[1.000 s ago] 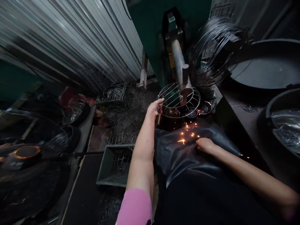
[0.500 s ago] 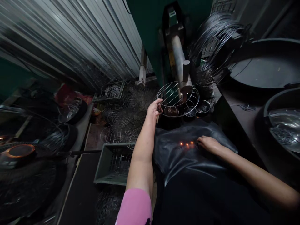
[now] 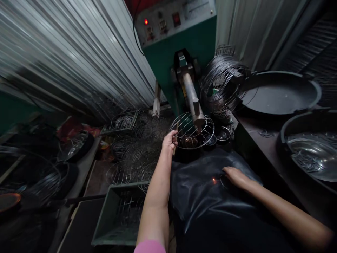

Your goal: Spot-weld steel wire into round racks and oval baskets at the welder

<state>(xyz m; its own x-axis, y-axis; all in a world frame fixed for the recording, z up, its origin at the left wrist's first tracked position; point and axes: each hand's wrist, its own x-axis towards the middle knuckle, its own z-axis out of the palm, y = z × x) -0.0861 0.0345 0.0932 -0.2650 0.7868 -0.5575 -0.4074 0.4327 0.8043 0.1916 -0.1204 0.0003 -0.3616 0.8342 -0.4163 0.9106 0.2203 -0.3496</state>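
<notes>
My left hand (image 3: 169,140) pinches the left rim of a round wire rack (image 3: 184,131), which has parallel bars across it. The rack lies level at the tip of a spot welder's metal arm (image 3: 193,96), and that arm covers part of its right side. Over my lap, on the dark shiny apron (image 3: 200,189), my right hand (image 3: 235,177) is closed with fingertips together. A thin dark curved line shows by those fingers; what they hold is too small to make out. An orange spark (image 3: 214,180) glows just left of them.
The green machine (image 3: 181,38) with a lit red lamp stands ahead. Right of it are a wire coil (image 3: 223,84), a wide pan (image 3: 281,73) and another pan (image 3: 285,140) holding a metal bowl of small pieces. Wire racks (image 3: 137,151) and a green crate (image 3: 102,218) lie left.
The view has tilted up, bringing the machine's control panel into sight. Several sparks over the apron have become one. Both hands keep about the same pose, the left still on the rack.
</notes>
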